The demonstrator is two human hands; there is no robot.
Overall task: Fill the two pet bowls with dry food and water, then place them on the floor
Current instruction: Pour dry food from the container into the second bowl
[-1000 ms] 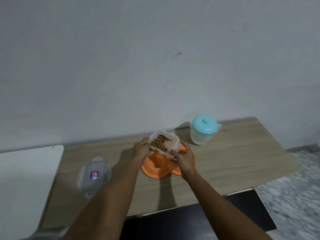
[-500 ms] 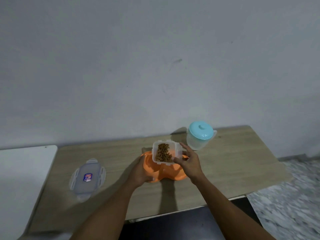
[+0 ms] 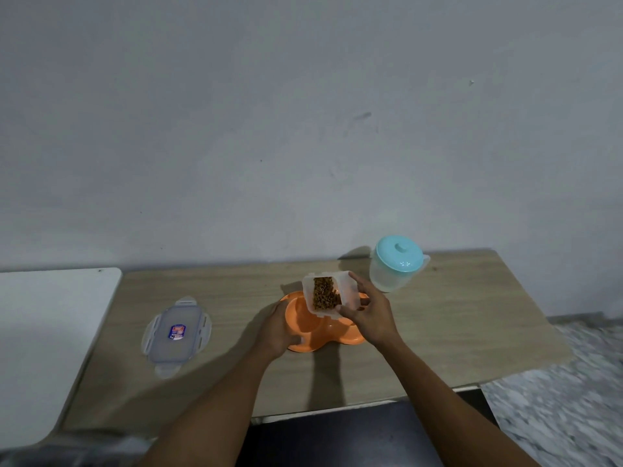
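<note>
An orange double pet bowl [image 3: 315, 335] rests on the wooden table [image 3: 455, 325]. My left hand [image 3: 279, 328] grips the bowl's left rim. My right hand [image 3: 369, 315] holds a clear plastic container [image 3: 349, 291] of brown dry food, tilted toward me above the bowl. The left basin looks empty; the right basin is hidden behind the container and my hand. A clear water jug with a turquoise lid [image 3: 397, 262] stands upright at the back right of the bowl.
The container's clear lid [image 3: 177, 335] lies flat on the table to the left. A white table [image 3: 43, 332] adjoins on the left. A grey wall runs behind. Marble floor [image 3: 556, 409] shows at the right.
My left hand let go of the food container and dropped to the bowl's left rim. My right hand alone now holds the container, tipped more steeply over the bowl.
</note>
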